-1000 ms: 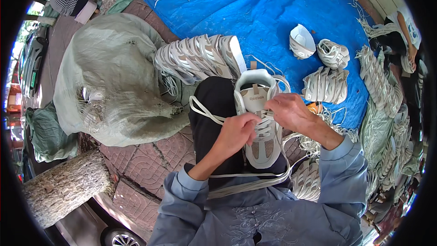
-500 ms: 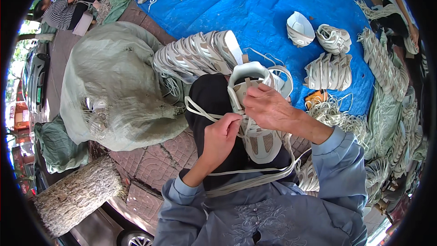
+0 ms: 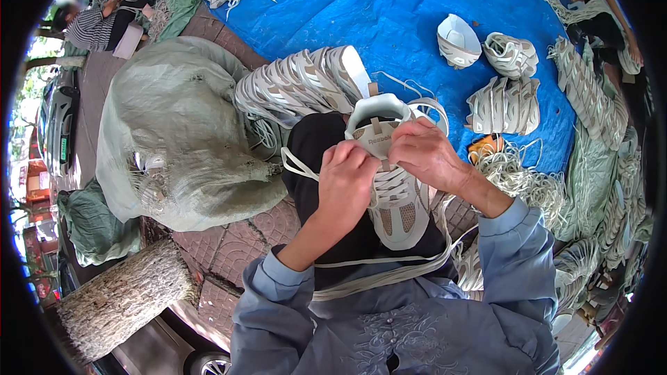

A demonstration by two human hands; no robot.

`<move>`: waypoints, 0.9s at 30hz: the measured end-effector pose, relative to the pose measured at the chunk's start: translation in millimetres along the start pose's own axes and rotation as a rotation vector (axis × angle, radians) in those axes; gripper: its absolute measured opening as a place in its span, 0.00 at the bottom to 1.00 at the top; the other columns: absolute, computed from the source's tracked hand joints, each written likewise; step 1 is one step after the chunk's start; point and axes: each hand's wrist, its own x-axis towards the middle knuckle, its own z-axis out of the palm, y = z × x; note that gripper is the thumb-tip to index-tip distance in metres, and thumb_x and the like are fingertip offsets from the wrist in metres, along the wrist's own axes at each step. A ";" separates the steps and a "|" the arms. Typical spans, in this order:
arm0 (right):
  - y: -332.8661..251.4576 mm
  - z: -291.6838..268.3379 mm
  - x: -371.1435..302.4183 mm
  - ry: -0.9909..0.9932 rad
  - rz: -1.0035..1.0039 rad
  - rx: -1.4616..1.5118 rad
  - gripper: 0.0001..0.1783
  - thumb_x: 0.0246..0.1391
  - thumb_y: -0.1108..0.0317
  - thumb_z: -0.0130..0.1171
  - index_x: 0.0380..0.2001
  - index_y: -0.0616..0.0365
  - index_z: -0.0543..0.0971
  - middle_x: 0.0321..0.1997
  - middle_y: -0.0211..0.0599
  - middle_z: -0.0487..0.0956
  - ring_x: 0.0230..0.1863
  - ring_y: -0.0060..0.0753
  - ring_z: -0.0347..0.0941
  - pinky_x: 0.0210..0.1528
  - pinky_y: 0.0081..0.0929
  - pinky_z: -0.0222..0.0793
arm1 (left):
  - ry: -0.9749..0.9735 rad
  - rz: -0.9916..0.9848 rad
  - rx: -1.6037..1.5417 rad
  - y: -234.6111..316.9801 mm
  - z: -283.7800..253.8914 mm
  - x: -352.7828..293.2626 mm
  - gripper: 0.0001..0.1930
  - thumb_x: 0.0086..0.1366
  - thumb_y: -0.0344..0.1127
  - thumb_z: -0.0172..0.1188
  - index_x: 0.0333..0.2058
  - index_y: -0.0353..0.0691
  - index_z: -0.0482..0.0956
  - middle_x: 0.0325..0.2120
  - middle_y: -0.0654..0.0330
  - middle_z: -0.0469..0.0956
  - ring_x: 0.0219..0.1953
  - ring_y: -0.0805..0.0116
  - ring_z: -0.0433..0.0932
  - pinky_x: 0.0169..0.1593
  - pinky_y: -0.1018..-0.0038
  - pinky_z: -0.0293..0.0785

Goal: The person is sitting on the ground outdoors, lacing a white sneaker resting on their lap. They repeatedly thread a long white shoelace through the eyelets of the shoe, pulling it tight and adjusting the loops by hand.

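Observation:
On my dark-trousered lap lies a beige and white sneaker upper, toe toward me, with pale lacing crossing its front. My left hand is closed at the left edge of its lace opening, beside the tongue. At the opposite edge, my right hand pinches the upper with bent fingers. Both sets of fingertips are partly hidden, so any lace between them cannot be made out. A loose lace loop sticks out left of my left hand. A bundle of long laces lies across my lap.
A row of nested uppers leans beside a big pale sack. More uppers sit on the blue tarp, near a heap of laces. A log lies lower left. Other people sit farther off.
My left hand has moved up along the upper, and my right hand has shifted slightly right. The tongue and the crossed lacing now show between and below them.

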 end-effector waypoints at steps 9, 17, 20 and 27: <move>-9.4 0.6 5.2 -0.011 0.046 -0.125 0.09 0.23 0.79 0.55 0.16 0.55 0.72 0.20 0.30 0.71 0.32 0.30 0.68 0.33 0.27 0.64 | -0.008 -0.046 0.046 7.5 -1.8 0.7 0.07 0.40 0.24 0.58 0.21 0.40 0.74 0.24 0.64 0.71 0.39 0.65 0.68 0.39 0.69 0.62; -13.1 -5.5 16.6 -0.217 0.043 -0.304 0.04 0.35 0.69 0.53 0.20 0.55 0.72 0.21 0.28 0.73 0.32 0.27 0.68 0.36 0.27 0.61 | 0.086 -0.071 0.042 8.0 13.0 -1.0 0.07 0.39 0.26 0.60 0.21 0.40 0.74 0.23 0.65 0.71 0.37 0.66 0.69 0.39 0.69 0.62; -14.6 -2.4 15.7 -0.241 0.022 -0.312 0.04 0.37 0.68 0.52 0.21 0.54 0.72 0.21 0.28 0.73 0.32 0.27 0.68 0.36 0.27 0.61 | 0.118 -0.037 0.098 11.8 14.3 -2.8 0.08 0.39 0.26 0.61 0.22 0.39 0.74 0.23 0.64 0.70 0.37 0.66 0.68 0.40 0.68 0.61; -11.5 11.8 22.5 -0.245 -0.026 -0.401 0.07 0.37 0.67 0.51 0.23 0.57 0.70 0.19 0.33 0.73 0.29 0.29 0.68 0.37 0.28 0.60 | 0.004 0.121 0.402 15.6 16.2 0.6 0.12 0.38 0.29 0.53 0.25 0.31 0.74 0.28 0.54 0.70 0.38 0.60 0.65 0.40 0.65 0.61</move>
